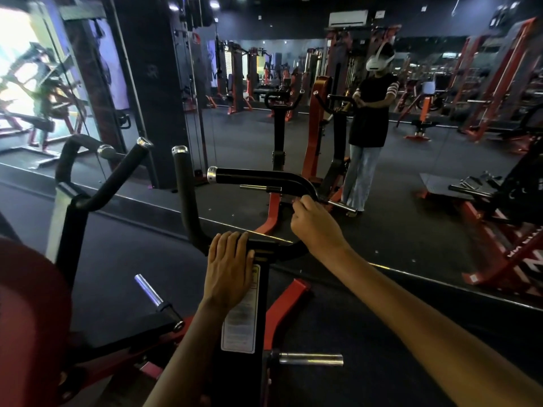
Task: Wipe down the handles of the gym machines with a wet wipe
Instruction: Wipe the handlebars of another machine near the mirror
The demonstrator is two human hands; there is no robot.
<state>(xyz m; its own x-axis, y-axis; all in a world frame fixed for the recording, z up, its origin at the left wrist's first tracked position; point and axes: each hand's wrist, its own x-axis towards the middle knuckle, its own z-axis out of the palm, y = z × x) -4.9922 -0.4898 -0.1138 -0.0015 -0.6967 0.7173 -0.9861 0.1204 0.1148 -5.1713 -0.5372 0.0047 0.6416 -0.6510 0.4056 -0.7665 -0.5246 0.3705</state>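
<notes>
Nearest, a steel peg (311,358) juts from the base of the black post (260,318), which carries a white label (240,318). The left hand (228,270) lies flat over the post's top, fingers straight and together, pressing and holding nothing; it appears to steady the machine. Above it the U-shaped bar (188,207) rises to a chrome-capped left grip and bends right into the horizontal handle (252,175), also capped. The right hand (316,226) is curled at the bend where this handle joins the bar, fingers closed as if pinching something against the tube. The step in hand is judged to be the wiping of this handle at its inner end; the next move probably calls for a stroke along the tube toward the cap, then a turn to the upright grip and the second pair of handles (117,174) to the left. The wipe itself cannot be made out: it is either hidden inside the right fingers or too dark to tell, so contact between wipe and handle is unconfirmed. A red pad (29,304) is cut off at the lower left. Farthest, the mirror (440,142) shows the person and further machines, dim and blurred
</notes>
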